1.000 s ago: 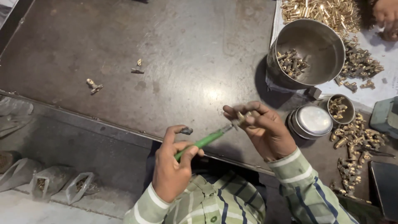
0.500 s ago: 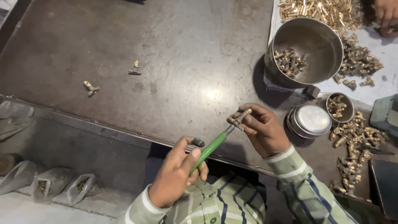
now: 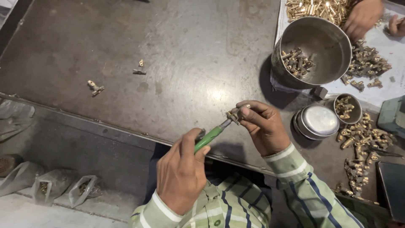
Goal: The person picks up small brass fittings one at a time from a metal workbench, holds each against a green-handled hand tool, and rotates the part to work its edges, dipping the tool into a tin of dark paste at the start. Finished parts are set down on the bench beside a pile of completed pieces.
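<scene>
A green-handled screwdriver [image 3: 209, 138] is gripped in the closed fingers of the left hand [image 3: 181, 173], its tip set against a small brass fitting [image 3: 233, 116] pinched in the right hand [image 3: 261, 126] above the dark counter [image 3: 177, 46]. Farther off, a steel bowl [image 3: 314, 50] is seen holding more fittings.

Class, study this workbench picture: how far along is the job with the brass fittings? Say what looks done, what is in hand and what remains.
Done: cannot be told for sure; some fittings lie in the steel bowl. In hand: the left hand drives a green-handled screwdriver into a brass fitting pinched by the right hand. Left: a loose pile of brass fittings beside it, plus two strays on the table.
</scene>
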